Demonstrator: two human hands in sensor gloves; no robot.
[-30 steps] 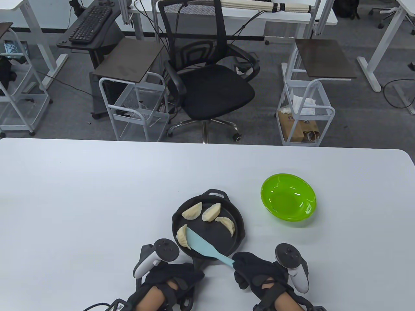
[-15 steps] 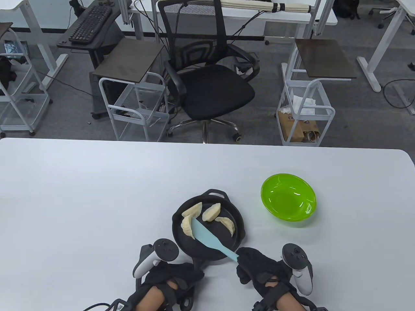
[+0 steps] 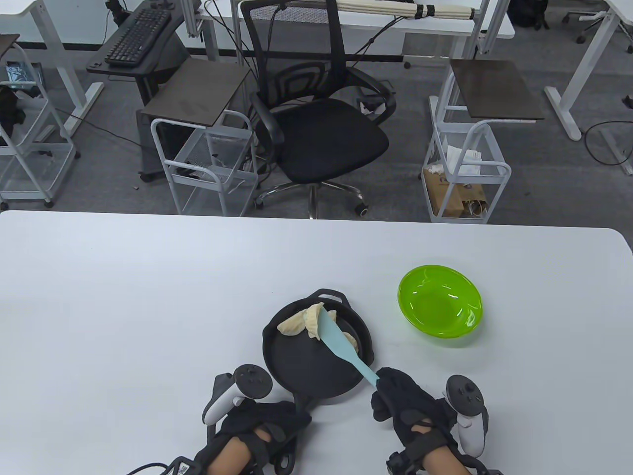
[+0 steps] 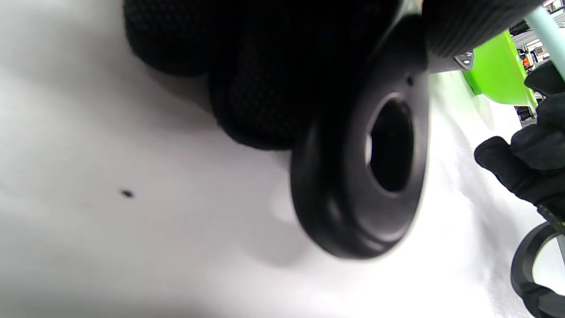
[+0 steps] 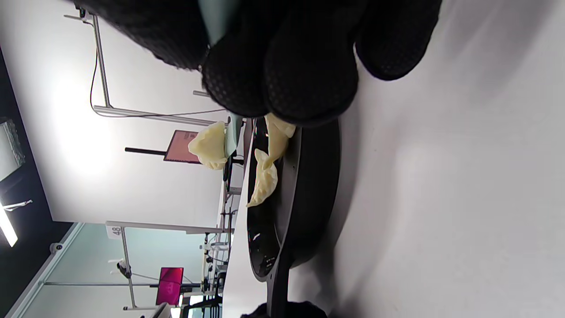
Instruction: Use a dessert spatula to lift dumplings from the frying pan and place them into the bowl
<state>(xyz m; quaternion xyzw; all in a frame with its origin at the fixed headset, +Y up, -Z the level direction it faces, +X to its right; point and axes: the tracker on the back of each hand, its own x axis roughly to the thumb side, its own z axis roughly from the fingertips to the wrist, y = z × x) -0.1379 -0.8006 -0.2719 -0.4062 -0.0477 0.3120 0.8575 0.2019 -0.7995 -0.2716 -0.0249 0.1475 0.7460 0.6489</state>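
A black frying pan (image 3: pixel 296 366) sits on the white table, and my left hand (image 3: pixel 269 420) grips its handle (image 4: pixel 362 176) near the front edge. My right hand (image 3: pixel 395 398) holds the light blue dessert spatula (image 3: pixel 341 344) by its handle. One pale dumpling (image 3: pixel 312 321) lies on the blade's left edge over the far side of the pan; the right wrist view shows this dumpling (image 5: pixel 209 145) raised above the pan rim. Other dumplings (image 3: pixel 292 325) stay in the pan, one (image 3: pixel 352 339) partly behind the blade. The green bowl (image 3: pixel 439 307) stands empty to the right.
The white table (image 3: pixel 123 297) stretches wide on the left and behind the pan. Beyond its far edge stand a black office chair (image 3: pixel 316 123), wire carts and desks on the floor.
The spatula slid under the near-left dumpling, pushed it toward the far side and lifted it. My right hand shifted to the right; the left hand kept still on the handle.
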